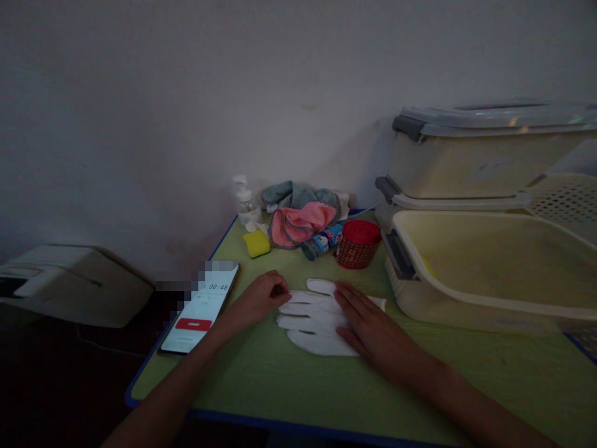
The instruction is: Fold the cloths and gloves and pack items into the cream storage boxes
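Observation:
A white glove [321,320] lies flat on the green table [261,386], its fingers pointing left. My left hand [263,295] pinches the tip of one glove finger between thumb and fingers. Resting flat across the palm of the glove is my right hand [368,323], with fingers stretched out and the thumb a little apart. Part of the glove's cuff shows beyond my right hand; the rest of that end is hidden under it.
A phone [200,311] lies at the left edge. Behind stand a pump bottle [249,208], yellow sponge [256,244], pink cloth [301,224], blue-labelled bottle [321,241] and red round container [358,244]. Cream plastic bins [448,305] fill the right side, against the wall.

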Motion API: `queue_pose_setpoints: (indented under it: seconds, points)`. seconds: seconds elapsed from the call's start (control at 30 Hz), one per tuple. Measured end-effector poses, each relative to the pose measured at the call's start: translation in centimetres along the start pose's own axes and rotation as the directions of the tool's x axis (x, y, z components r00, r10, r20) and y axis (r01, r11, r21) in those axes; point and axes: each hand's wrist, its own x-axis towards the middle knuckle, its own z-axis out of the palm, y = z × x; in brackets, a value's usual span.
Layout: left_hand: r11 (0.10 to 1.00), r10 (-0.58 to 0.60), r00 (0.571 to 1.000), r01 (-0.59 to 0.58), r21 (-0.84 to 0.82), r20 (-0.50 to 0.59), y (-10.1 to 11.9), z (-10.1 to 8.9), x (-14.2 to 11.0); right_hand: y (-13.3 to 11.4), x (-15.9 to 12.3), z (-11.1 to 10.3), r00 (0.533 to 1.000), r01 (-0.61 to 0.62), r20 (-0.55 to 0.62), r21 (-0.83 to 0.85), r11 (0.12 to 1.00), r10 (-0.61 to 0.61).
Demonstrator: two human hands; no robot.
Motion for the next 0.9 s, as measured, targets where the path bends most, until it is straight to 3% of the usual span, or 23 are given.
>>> queue_pose_setpoints:
  seconds: [0.4, 0.57, 0.67, 0.77, 0.9]
  points:
    - [0.993, -0.042, 0.993, 0.054, 0.108, -0.114, 0.2, 0.8, 0.7, -0.3, 0.3, -0.2, 0.997, -0.002, 0.079, -0.072, 0.997, 0.008]
    - [0.999, 0.015, 0.99, -0.011, 0.03, -0.138, 0.4, -0.7, 0.0, -0.2, 0.2, 0.0, 0.999, 0.0, 0.034, -0.046, 0.999, 0.002]
    - [1.0, 0.003, 0.999, -0.003, -0.022, 0.035, 0.6, -2.1, -0.8, -0.1, 0.2, 0.0, 0.999, 0.008, 0.047, -0.061, 0.998, -0.005]
    - [0.998, -0.011, 0.974, 0.026, -0.059, 0.228, 0.7, -2.6, -1.4, -0.1, 0.2, 0.0, 0.999, 0.012, 0.045, -0.069, 0.998, -0.009]
    - [1.0, -0.003, 0.969, 0.009, -0.02, 0.249, 0.7, -2.0, -1.6, -0.1, 0.2, -0.1, 0.998, 0.003, 0.059, -0.075, 0.997, 0.002]
